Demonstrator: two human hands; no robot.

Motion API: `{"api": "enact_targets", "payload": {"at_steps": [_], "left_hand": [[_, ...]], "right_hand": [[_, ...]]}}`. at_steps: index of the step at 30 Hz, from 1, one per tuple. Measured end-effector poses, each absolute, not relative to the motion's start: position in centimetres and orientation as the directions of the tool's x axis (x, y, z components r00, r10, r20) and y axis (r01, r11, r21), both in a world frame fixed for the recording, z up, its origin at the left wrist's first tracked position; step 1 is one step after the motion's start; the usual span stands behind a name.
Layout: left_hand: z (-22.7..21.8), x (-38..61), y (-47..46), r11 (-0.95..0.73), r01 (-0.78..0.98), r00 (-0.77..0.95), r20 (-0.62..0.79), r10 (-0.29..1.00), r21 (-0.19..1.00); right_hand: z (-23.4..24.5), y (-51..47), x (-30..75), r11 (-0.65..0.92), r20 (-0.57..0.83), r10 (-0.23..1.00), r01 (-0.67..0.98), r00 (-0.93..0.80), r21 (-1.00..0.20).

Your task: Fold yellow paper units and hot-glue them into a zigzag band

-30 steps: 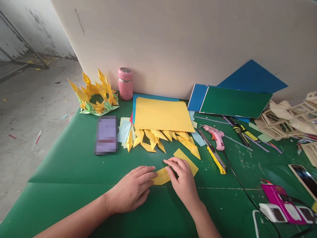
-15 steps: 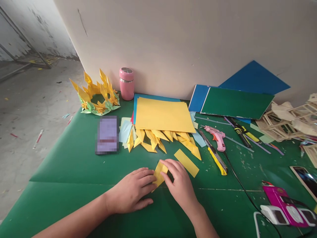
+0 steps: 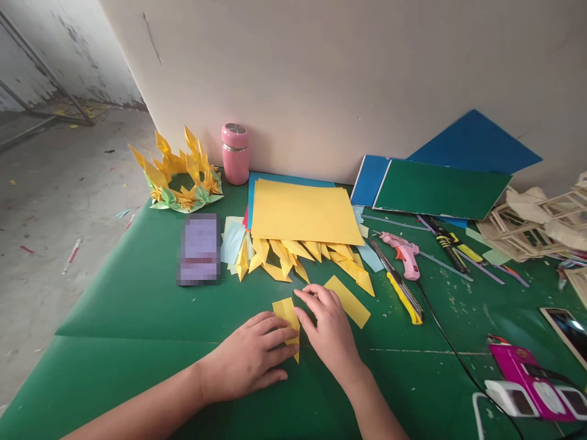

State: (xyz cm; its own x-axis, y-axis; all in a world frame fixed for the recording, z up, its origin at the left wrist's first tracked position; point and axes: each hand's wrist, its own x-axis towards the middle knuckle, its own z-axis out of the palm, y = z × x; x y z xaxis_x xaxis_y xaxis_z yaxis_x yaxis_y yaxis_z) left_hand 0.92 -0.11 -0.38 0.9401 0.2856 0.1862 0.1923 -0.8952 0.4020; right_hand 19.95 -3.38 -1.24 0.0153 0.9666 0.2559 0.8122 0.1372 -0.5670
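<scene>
A small yellow paper strip (image 3: 285,310) with a crease along it and a pointed lower end lies on the green tabletop. My left hand (image 3: 252,352) rests over its lower part, fingers stretched out and covering some of it. Just right of the strip is my right hand (image 3: 326,321), its thumb and fingers apart with nothing between them. Beyond that hand lies a flat yellow paper rectangle (image 3: 347,302). Several folded yellow paper pieces (image 3: 287,256) stick out along the near side of a stack of yellow sheets (image 3: 305,211).
At the back left stand a paper crown (image 3: 183,174) and a pink flask (image 3: 235,156), with a blurred purple object (image 3: 199,249) nearer. On the right are a yellow utility knife (image 3: 398,287), a pink glue gun (image 3: 401,252) with its cable, a phone (image 3: 566,333) and a magenta device (image 3: 527,379).
The right hand has let go of the yellow strip and opened slightly. The strip has turned, its top now leaning left. The left hand has shifted a little to the right.
</scene>
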Motion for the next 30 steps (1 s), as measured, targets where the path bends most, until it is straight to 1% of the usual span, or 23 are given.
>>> {"api": "enact_targets", "payload": {"at_steps": [3,7,12,14,17,21,25,30], "left_hand": [[-0.4,0.9,-0.1,-0.897,0.196,0.942,0.179,0.284,0.395],[-0.7,0.9,-0.2,-0.899,0.2,0.945,0.165,0.282,0.39],[-0.6,0.9,-0.3,-0.892,0.258,0.932,0.147,0.33,0.371],[-0.6,0.9,-0.3,-0.887,0.275,0.928,0.138,0.345,0.371],[-0.6,0.9,-0.3,-0.883,0.272,0.931,0.129,0.342,0.382],[-0.6,0.9,-0.4,-0.876,0.286,0.925,0.125,0.358,0.389],[-0.5,1.0,-0.4,-0.872,0.295,0.922,0.121,0.367,0.392],[-0.6,1.0,-0.3,-0.873,0.277,0.926,0.13,0.353,0.402]], "right_hand": [[-1.3,-3.5,19.6,0.135,0.23,0.973,0.803,0.002,-0.58],[-1.1,-3.4,19.0,0.12,0.227,0.973,0.763,0.035,-0.635],[-1.0,-3.2,18.7,0.048,0.173,0.977,0.673,0.12,-0.738],[-1.0,-3.1,18.8,0.028,0.165,0.975,0.647,0.151,-0.762],[-1.2,-3.0,18.8,0.031,0.182,0.969,0.647,0.168,-0.762],[-1.2,-3.0,18.8,0.085,0.237,0.96,0.657,0.147,-0.749],[-1.3,-3.1,18.7,0.075,0.234,0.958,0.643,0.166,-0.762],[-1.5,-3.0,18.4,0.082,0.262,0.952,0.694,0.157,-0.715]]}}
